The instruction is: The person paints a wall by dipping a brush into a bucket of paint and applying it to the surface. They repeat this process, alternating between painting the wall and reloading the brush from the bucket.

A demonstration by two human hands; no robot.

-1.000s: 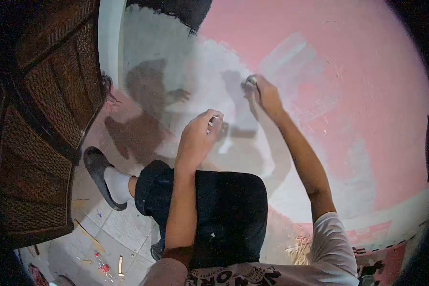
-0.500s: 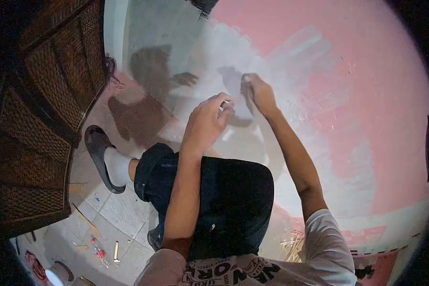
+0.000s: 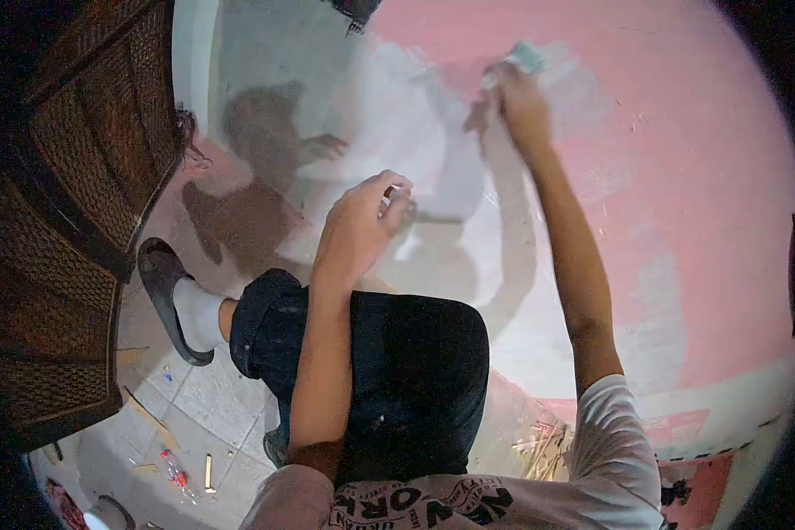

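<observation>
Right hand (image 3: pixel 521 102) closed around a small pale flat-bladed tool (image 3: pixel 527 56), blurred, pressed against the pink plastered wall (image 3: pixel 698 177) at the upper edge of a broad whitish coated patch (image 3: pixel 389 106). Left hand (image 3: pixel 358 225) curled shut on a small whitish object (image 3: pixel 396 192) pinched at the fingertips, kind not discernible, held just off the patch and above the bent knee in dark trousers (image 3: pixel 406 371). Below left, foot in white sock and dark slipper (image 3: pixel 163 296) planted on pale tiled floor (image 3: pixel 212 406). Carved brown wooden door (image 3: pixel 71 221) at far left, adjoining the wall
</observation>
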